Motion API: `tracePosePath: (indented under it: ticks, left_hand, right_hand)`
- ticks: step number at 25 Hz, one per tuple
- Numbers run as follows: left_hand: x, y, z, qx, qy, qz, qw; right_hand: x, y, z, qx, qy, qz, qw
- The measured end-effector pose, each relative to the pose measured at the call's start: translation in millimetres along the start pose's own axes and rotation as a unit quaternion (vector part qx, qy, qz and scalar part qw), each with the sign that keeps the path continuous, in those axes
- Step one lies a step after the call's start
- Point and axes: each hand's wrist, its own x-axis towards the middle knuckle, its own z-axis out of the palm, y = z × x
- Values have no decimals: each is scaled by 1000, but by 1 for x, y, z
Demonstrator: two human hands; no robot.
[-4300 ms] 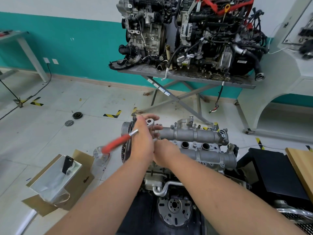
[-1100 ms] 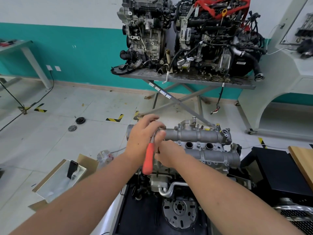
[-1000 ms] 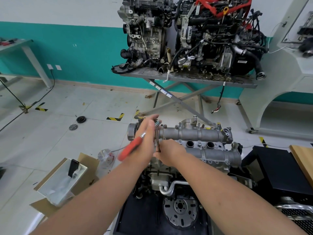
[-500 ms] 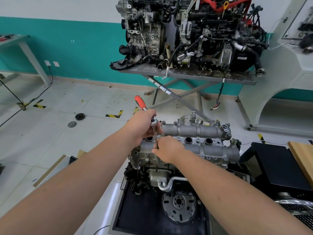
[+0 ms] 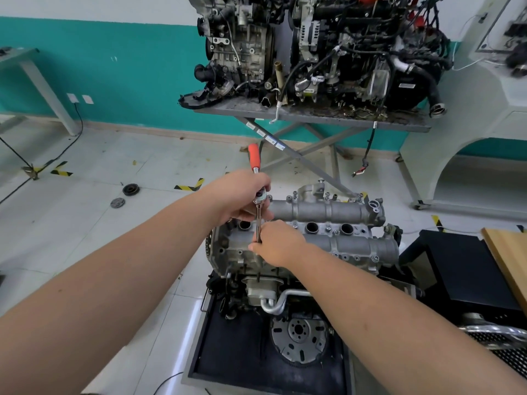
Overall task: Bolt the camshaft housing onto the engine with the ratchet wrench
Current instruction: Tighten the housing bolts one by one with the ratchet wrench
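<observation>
- The left hand [image 5: 242, 195] is curled round the ratchet wrench [image 5: 254, 159] at its head end, so that the red handle sticks up and away past the knuckles, pointing toward the far wall.
- From the ratchet head a slim chrome extension bar [image 5: 258, 223] runs straight down between the two hands.
- The right hand [image 5: 278, 243] pinches the lower part of that bar with fingertips and thumb, steadying it where it meets the camshaft housing [image 5: 336, 226]; the bolt itself is hidden under the fingers.
- The camshaft housing, a grey casting with two long rounded tubes and a row of round plug wells between them, sits on top of the engine [image 5: 256, 283], at its near-left end under the hands and stretching off to the right.
- The engine stands upright on a dark tray [image 5: 216, 360], with a flywheel [image 5: 299, 337] showing low at the front.
- On the floor far to the left lie two small dark round parts [image 5: 130, 190], near strips of yellow-and-black tape.
- Behind the work, against the teal wall, a grey scissor-leg stand [image 5: 313, 116] carries two more engines [image 5: 328, 47] crowded with hoses and wiring.
- At the right edge a wooden board [image 5: 510, 258] lies beside a black box [image 5: 467, 269].
</observation>
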Motion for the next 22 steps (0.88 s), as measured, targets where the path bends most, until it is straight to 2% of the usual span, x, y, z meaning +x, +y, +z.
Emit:
tracePosePath:
  ticks: [2, 4, 7, 10, 14, 16, 17, 18, 19, 20, 22]
  left_hand:
    - [-1, 9, -2, 64, -5, 12, 998]
    - [-2, 18, -8, 211, 21, 53, 976]
    - [-8, 26, -12, 407, 55, 138, 901]
    - [-16, 28, -7, 497, 46, 191, 845]
    - [-19, 26, 1, 656, 61, 249, 710]
    - [-21, 10, 3, 652, 137, 369, 648]
    - [-23, -4, 3, 602, 190, 441, 637]
    - [-25, -20, 4, 528, 244, 503, 639]
    - [-24, -36, 6, 437, 286, 538, 662]
    - [-23, -51, 12, 342, 299, 540, 708]
    - [-23, -68, 36, 113, 287, 471, 827]
  right_hand:
    - [-1, -2, 2, 11, 4, 11, 1000]
    - [0, -4, 3, 2, 11, 16, 1000]
    - [3, 0, 4, 4, 12, 16, 1000]
    - [3, -2, 5, -9, 5, 17, 1000]
    - [5, 2, 9, -12, 18, 25, 999]
    - [5, 4, 10, -29, 34, 27, 999]
    - [6, 5, 12, -68, 48, 9, 996]
    - [7, 2, 12, -96, 46, -12, 994]
    - [7, 0, 13, -94, 35, -30, 994]
    - [8, -2, 11, -75, 33, -49, 995]
    - [9, -3, 7, -60, 23, -58, 996]
